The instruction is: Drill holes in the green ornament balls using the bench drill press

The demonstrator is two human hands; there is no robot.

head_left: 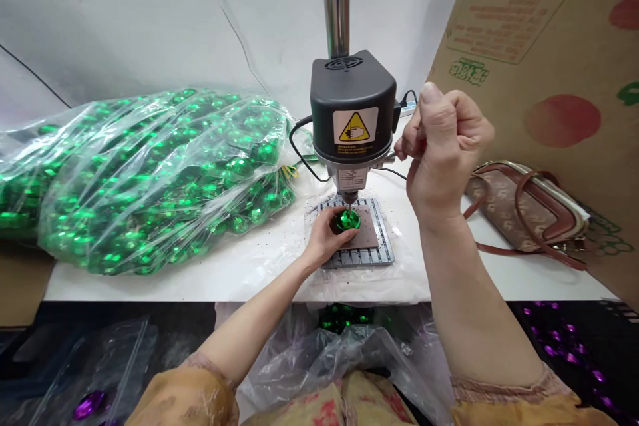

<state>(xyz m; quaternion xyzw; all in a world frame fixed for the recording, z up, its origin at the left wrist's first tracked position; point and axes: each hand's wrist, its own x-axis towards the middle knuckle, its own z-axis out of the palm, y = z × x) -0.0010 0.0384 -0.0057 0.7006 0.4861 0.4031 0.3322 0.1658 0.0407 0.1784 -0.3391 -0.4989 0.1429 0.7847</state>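
Note:
On the base of a small bench drill press (352, 110), my left hand (327, 237) grips a shiny green faceted ball (348, 220) between thumb and fingers. The drill bit (350, 203) comes down onto the top of the ball; whether it has entered the surface I cannot tell. My right hand (442, 150) is raised beside the motor housing, its fingers closed round the press's feed lever (390, 158). Most of that lever is hidden by the hand. Under the ball lies a flat brown board (367, 229) on the slotted metal base plate (385, 253).
A big clear bag of green faceted balls (164, 180) covers the table's left side. At right are a brown handbag (529, 210) and a tall printed carton (544, 46). Below the table edge, clear plastic (344, 353) holds more green balls; purple ones (569, 343) lie lower right.

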